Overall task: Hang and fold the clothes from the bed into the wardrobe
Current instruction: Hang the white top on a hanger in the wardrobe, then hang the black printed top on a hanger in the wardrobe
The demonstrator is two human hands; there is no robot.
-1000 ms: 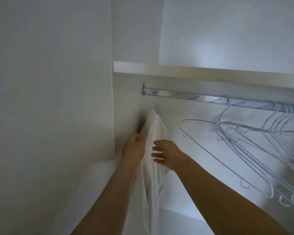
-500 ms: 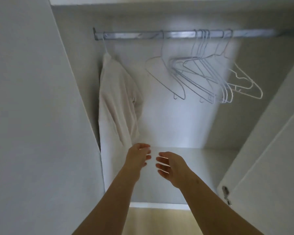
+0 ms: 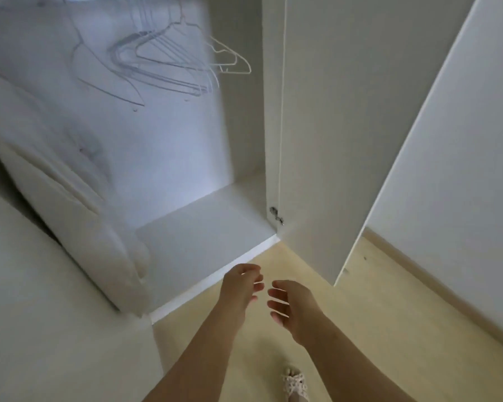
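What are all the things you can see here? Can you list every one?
white cloth garment: one, white, hanging at the left inside the wardrobe
thin wire clothes hangers: several, too blurred to count, silvery white, hanging at the top, right of the garment
white panel wardrobe: one, white, open straight ahead
white wardrobe door: one, white, swung open on the right
small metal hinge: one, grey, low on that door's inner edge
pale yellow floor: one, pale yellow, in front of the wardrobe
pale patterned slipper: one, cream with dots, bottom edge
left hand: one, holding nothing, fingers loosely curled, above the floor
right hand: one, holding nothing, beside the left, not touching
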